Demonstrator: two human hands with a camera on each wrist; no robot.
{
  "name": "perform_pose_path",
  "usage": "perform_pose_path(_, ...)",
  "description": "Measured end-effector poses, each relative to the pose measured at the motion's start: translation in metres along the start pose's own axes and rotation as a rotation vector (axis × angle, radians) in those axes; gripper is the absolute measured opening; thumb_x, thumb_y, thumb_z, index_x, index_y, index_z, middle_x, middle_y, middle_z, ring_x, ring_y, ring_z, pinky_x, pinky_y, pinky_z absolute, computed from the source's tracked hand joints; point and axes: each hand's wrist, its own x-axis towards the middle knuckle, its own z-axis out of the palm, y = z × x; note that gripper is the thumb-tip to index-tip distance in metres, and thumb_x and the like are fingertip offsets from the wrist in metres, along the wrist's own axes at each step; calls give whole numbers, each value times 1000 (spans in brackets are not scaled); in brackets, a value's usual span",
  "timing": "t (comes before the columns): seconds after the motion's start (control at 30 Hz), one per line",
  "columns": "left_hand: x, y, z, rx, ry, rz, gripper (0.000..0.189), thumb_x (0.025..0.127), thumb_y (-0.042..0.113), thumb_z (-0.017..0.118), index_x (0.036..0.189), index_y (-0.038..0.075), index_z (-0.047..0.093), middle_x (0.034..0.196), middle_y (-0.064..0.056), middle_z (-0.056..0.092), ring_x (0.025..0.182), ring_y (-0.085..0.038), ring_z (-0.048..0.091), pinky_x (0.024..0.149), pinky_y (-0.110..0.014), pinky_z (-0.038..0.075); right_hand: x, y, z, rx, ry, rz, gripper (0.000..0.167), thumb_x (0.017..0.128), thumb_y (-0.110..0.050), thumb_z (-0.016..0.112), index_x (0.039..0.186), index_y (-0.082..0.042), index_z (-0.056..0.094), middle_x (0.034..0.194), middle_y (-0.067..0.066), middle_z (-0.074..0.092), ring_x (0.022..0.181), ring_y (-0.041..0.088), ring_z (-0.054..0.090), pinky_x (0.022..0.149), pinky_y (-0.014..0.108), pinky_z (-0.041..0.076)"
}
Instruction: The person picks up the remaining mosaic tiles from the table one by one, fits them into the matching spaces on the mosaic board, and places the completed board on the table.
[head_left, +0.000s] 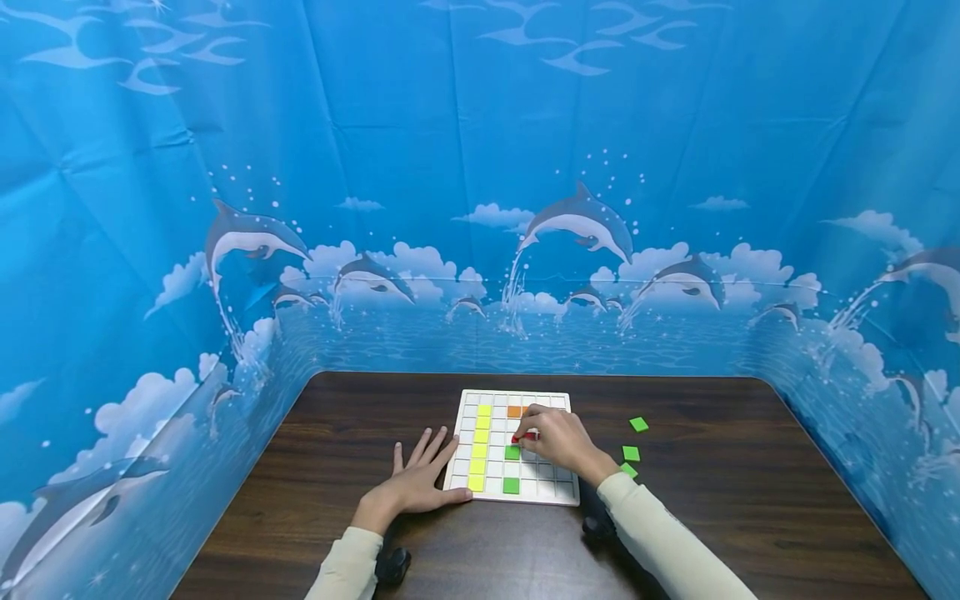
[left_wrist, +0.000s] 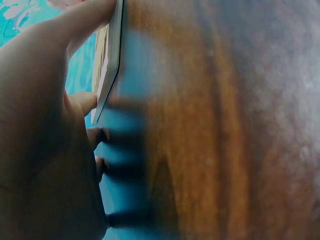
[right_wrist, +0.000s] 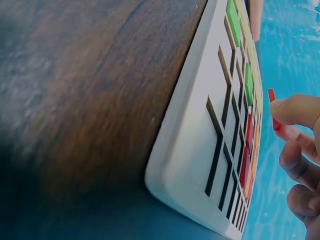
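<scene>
A white grid board (head_left: 542, 491) lies on the table, with yellow tiles (head_left: 478, 451) in a left column, orange tiles (head_left: 514, 412) near the top and green tiles (head_left: 512, 486) lower in the middle. My right hand (head_left: 561, 437) is over the board, pinching a small red tile (right_wrist: 276, 125) between thumb and finger. More red tiles (right_wrist: 245, 167) sit in the grid in the right wrist view; in the head view this hand hides that area. At the board's left edge, my left hand (head_left: 420, 485) has its fingers spread, the thumb along the lower left corner.
Three loose green tiles (head_left: 638, 424) lie on the dark wood table (head_left: 720, 475) to the right of the board, the closest beside my right sleeve. A blue curtain (head_left: 450, 125) printed with dolphins stands around the table's back and sides.
</scene>
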Motion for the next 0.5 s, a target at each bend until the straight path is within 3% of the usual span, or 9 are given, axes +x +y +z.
perform_pose_path(0.27,3,-1,3,39,-8,-35,113,85,93,53,173,31,19,182,-3,3,168,-35,-4,122,-79,-15,8,0,8,-11,-31,18,4,91,-20,85,94,-22,87,113,-3,78,87,15,74,67,30,57)
perform_pose_path(0.5,0,9,-5,40,-25,-60,110,88,84,62,172,25,24,182,-7,9,168,-37,1,124,-79,-9,12,-1,14,6,-85,65,5,95,-20,83,95,-23,87,117,-2,77,96,17,75,65,28,55)
